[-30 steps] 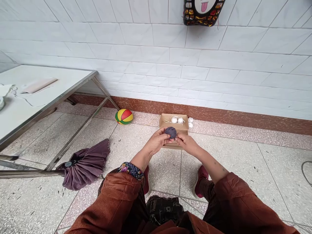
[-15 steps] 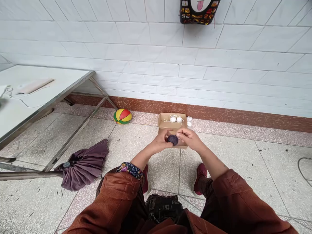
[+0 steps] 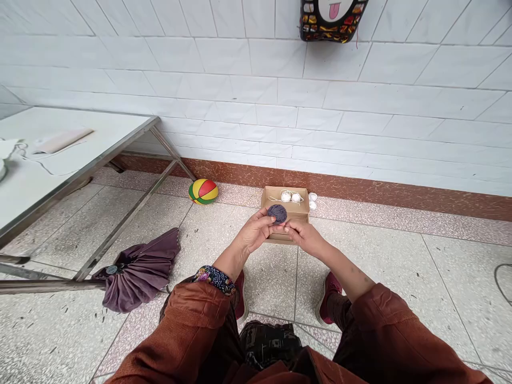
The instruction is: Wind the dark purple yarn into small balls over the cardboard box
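A dark grey-purple ball of yarn (image 3: 277, 214) rests in my left hand (image 3: 256, 230), its thumb and fingers closed around the lower side. My right hand (image 3: 304, 236) is pinched just below and right of the ball, close to the left fingertips. Whatever lies in that pinch is too small to make out; a strand of yarn cannot be told for sure. Beneath and beyond both hands, an open cardboard box (image 3: 265, 195) stands on the floor. White yarn balls (image 3: 285, 197) with loose strands lie in its far part. More white balls (image 3: 312, 197) sit just right of the box.
A striped ball (image 3: 203, 191) lies by the wall near the metal-framed table (image 3: 120, 144). A folded purple umbrella (image 3: 140, 272) is on the floor at left. Above, a patterned bag (image 3: 332, 24) is against the tiled wall. A dark cable (image 3: 500, 282) curves at far right.
The yarn ball has turned and risen slightly to the left in my left hand. My right hand has dropped from the ball's upper right side to below it.
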Demonstrator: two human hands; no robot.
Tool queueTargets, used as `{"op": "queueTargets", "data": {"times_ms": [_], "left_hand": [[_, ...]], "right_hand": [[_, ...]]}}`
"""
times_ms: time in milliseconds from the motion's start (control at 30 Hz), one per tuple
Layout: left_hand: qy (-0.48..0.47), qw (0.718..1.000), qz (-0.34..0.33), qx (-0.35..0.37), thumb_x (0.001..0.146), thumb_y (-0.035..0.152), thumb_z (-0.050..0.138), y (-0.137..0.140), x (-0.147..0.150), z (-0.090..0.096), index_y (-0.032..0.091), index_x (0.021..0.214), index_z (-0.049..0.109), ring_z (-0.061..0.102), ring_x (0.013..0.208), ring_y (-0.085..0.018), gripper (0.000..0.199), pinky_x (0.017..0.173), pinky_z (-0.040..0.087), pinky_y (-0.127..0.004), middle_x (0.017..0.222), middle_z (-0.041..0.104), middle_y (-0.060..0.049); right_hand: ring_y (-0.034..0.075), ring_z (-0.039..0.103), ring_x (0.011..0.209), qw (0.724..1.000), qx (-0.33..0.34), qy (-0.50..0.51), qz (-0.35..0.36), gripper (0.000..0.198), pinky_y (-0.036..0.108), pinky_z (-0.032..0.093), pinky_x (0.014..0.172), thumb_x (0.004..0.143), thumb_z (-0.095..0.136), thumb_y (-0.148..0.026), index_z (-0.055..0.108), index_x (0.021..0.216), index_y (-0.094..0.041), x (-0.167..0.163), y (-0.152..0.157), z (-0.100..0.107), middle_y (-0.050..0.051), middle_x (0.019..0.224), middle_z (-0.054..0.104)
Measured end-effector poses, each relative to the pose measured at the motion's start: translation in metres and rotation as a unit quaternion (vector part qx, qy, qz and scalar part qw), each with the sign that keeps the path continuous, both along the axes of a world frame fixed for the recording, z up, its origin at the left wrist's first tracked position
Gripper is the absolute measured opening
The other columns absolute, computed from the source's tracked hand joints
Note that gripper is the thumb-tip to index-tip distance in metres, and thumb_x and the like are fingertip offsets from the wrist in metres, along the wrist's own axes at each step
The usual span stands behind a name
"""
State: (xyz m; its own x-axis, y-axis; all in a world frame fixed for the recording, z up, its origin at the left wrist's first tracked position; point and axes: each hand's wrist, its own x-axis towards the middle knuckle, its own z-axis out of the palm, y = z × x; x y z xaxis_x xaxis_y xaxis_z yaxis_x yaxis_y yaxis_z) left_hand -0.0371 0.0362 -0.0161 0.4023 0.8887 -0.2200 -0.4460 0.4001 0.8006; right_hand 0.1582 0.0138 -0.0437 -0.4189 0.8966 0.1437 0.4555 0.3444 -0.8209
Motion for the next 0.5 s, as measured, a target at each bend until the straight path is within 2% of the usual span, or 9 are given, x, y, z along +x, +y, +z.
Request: {"op": "queueTargets", "data": {"times_ms": [133, 233, 333, 400, 500], "left_hand": [[0.054, 0.998, 0.038, -0.016, 0.067, 0.024, 0.078, 0.003, -0.003, -0.004, 0.017, 0.098, 0.063, 0.063, 0.076, -0.014, 0.036, 0.075, 0.049, -0.028, 0.093, 0.069, -0.004], [0.127, 0.99, 0.054, 0.011, 0.067, 0.028, 0.077, 0.005, -0.005, -0.008, 0.017, 0.097, 0.063, 0.06, 0.079, -0.014, 0.035, 0.069, 0.044, -0.025, 0.095, 0.067, -0.003], [0.219, 0.972, 0.046, 0.076, 0.066, 0.027, 0.075, 0.005, -0.004, -0.014, 0.017, 0.103, 0.062, 0.058, 0.082, -0.015, 0.041, 0.071, 0.043, -0.027, 0.096, 0.064, -0.003], [0.277, 0.953, 0.024, 0.117, 0.062, 0.023, 0.075, 0.003, -0.001, -0.017, 0.018, 0.114, 0.059, 0.056, 0.078, -0.014, 0.055, 0.071, 0.042, -0.028, 0.095, 0.062, -0.002], [0.291, 0.941, -0.063, 0.164, 0.061, 0.019, 0.076, -0.005, 0.004, -0.015, 0.022, 0.135, 0.049, 0.055, 0.076, -0.013, 0.079, 0.071, 0.042, -0.029, 0.096, 0.059, -0.001]], "right_hand": [[0.015, 0.055, 0.07, 0.996, 0.021, -0.029, 0.083, 0.027, 0.026, 0.041, 0.067, 0.101, 0.047, -0.038, 0.061, 0.086, -0.02, -0.003, -0.007, 0.009, 0.0, 0.076, 0.061], [0.014, 0.052, 0.065, 0.993, 0.01, 0.004, 0.119, 0.028, 0.026, 0.04, 0.064, 0.101, 0.048, -0.039, 0.062, 0.085, -0.02, -0.001, -0.012, 0.022, 0.0, 0.074, 0.06], [0.013, 0.051, 0.063, 0.995, -0.011, 0.062, 0.082, 0.03, 0.025, 0.04, 0.06, 0.098, 0.052, -0.044, 0.064, 0.085, -0.02, 0.005, -0.015, 0.034, 0.0, 0.073, 0.06], [0.013, 0.049, 0.061, 0.994, -0.028, 0.096, 0.04, 0.031, 0.025, 0.039, 0.058, 0.097, 0.054, -0.048, 0.065, 0.086, -0.02, 0.009, -0.014, 0.039, 0.0, 0.072, 0.059], [0.013, 0.046, 0.058, 0.99, -0.029, 0.136, -0.029, 0.032, 0.026, 0.038, 0.056, 0.096, 0.055, -0.05, 0.064, 0.087, -0.021, 0.014, -0.009, 0.039, -0.002, 0.067, 0.055]]}}
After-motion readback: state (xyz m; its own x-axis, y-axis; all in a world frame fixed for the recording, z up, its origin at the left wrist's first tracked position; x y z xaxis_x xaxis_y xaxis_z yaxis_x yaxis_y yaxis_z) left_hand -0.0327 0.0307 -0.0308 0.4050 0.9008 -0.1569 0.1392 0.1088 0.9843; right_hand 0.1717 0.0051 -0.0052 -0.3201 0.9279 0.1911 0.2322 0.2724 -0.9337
